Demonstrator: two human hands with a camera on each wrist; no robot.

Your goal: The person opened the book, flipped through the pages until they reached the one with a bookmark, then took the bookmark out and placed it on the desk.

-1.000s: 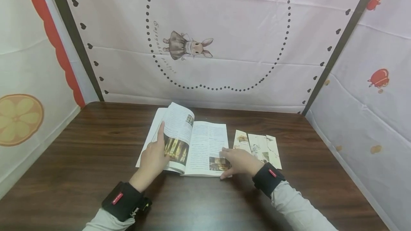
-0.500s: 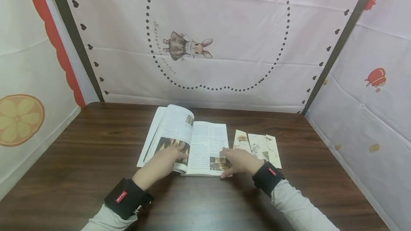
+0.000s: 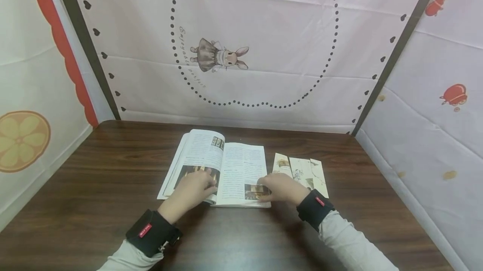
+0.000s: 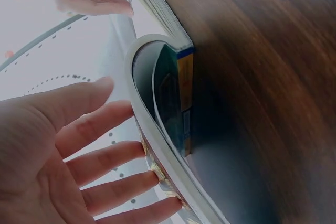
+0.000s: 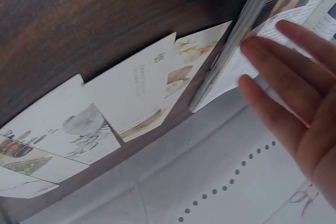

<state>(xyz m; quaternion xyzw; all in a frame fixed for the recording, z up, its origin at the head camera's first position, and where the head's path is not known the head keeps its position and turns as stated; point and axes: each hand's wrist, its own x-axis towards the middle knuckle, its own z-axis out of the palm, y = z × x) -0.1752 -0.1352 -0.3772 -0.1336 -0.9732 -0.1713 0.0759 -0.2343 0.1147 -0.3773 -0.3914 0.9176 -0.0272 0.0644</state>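
An open book (image 3: 243, 162) lies on the table, with text and photos on both pages. My left hand (image 3: 190, 189) rests over the photo at the bottom of the left page. In the left wrist view, its extended fingers (image 4: 115, 163) touch the page, and the left-hand leaves (image 4: 139, 93) bow up from the spine. My right hand (image 3: 283, 188) lies at the lower outer corner of the right page, fingers stretched over it. Several illustrated cards (image 3: 300, 172) lie overlapping just right of the book, partly behind the right hand; the right wrist view shows their printed faces (image 5: 131, 85).
The brown wooden table (image 3: 94, 191) reaches to a white cloth wall (image 3: 264, 32) with dotted lines and a rabbit print. Patterned cloth also hangs on the left and right sides. Both wrists wear black bands (image 3: 152, 233).
My left hand has moved from the left page's outer edge down and inward onto its lower photo. The raised left-hand leaves have settled lower. My right hand has stayed nearly in place.
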